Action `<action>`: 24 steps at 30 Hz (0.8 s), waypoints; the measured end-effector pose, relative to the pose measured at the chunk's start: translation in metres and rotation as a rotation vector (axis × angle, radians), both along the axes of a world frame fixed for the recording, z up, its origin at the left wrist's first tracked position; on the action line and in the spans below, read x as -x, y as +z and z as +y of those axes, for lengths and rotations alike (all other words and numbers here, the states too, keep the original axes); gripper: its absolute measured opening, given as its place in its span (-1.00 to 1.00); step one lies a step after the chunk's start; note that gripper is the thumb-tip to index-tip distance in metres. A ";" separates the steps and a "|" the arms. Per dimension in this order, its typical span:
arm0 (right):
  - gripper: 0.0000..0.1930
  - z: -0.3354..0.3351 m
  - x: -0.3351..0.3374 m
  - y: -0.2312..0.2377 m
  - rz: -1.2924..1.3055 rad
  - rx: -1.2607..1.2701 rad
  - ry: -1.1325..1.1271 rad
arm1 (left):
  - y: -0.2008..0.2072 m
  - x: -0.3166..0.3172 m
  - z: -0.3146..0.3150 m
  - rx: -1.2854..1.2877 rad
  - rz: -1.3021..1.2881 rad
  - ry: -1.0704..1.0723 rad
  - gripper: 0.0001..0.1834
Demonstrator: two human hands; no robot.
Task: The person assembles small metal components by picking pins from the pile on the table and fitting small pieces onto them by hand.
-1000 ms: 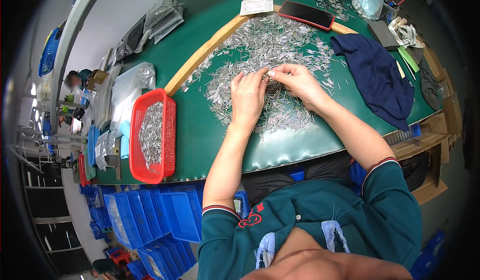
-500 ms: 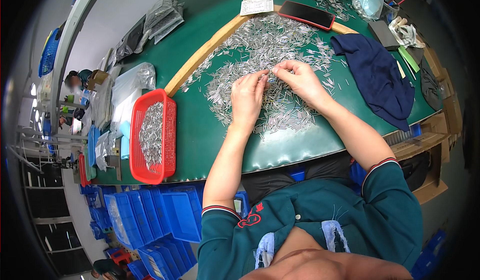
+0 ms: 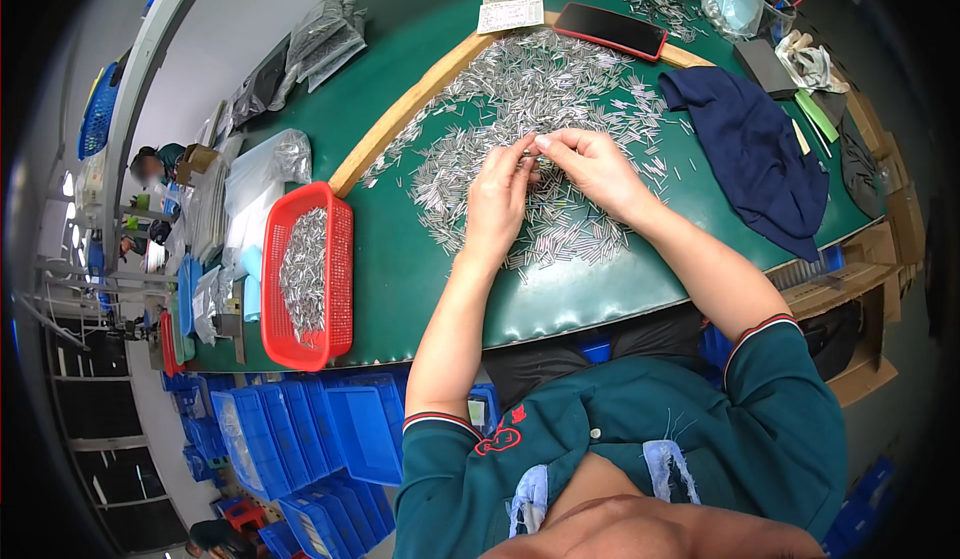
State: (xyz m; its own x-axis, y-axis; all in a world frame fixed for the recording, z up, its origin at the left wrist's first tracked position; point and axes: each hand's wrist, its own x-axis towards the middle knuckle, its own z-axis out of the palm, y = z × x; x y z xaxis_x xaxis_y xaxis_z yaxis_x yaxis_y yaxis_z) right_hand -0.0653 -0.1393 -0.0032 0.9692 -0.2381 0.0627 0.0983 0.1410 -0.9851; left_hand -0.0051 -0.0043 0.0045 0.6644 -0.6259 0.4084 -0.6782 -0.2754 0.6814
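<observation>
A wide heap of small silvery metal pins [image 3: 560,79] is spread over the green tabletop [image 3: 400,259]. Above its middle, my left hand [image 3: 497,194] and my right hand [image 3: 592,171] meet at the fingertips. Both hands are closed in a pinch, thumbs against forefingers. Whatever lies between the fingertips is too small and too covered to make out; it may be one of the pins. More of the same pins fill part of a red plastic basket [image 3: 343,289] standing to the left of my left forearm.
Wooden strips [image 3: 410,109] edge the heap at the back, with a red-framed phone [image 3: 610,30] and paper slips [image 3: 510,13] on them. A navy cloth [image 3: 750,149] lies at right. Plastic bags [image 3: 270,159] lie at left. Blue bins [image 3: 365,429] stand below the table edge.
My right hand has shifted slightly left and down, bringing its fingertips closer against those of my left hand. The basket and heap look the same.
</observation>
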 end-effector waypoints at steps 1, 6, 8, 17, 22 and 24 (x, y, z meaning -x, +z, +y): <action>-0.74 0.000 -0.001 -0.002 -0.047 0.012 -0.011 | -0.001 -0.001 0.001 0.013 0.026 -0.013 -0.76; -0.75 0.001 0.001 0.000 -0.121 0.072 -0.035 | 0.001 -0.001 0.002 0.057 0.207 -0.021 -0.72; -0.75 0.001 0.002 0.003 -0.138 0.094 -0.047 | 0.002 0.000 0.002 0.065 0.211 -0.023 -0.71; -0.76 0.001 0.000 -0.001 -0.159 0.041 -0.053 | 0.004 0.002 -0.001 0.136 0.197 -0.032 -0.68; -0.78 0.001 0.001 0.000 -0.145 0.158 -0.073 | -0.004 -0.001 0.000 0.036 -0.113 0.005 -0.65; -0.78 0.000 0.001 -0.001 -0.125 0.237 -0.090 | -0.005 -0.003 0.001 0.014 -0.173 0.008 -0.63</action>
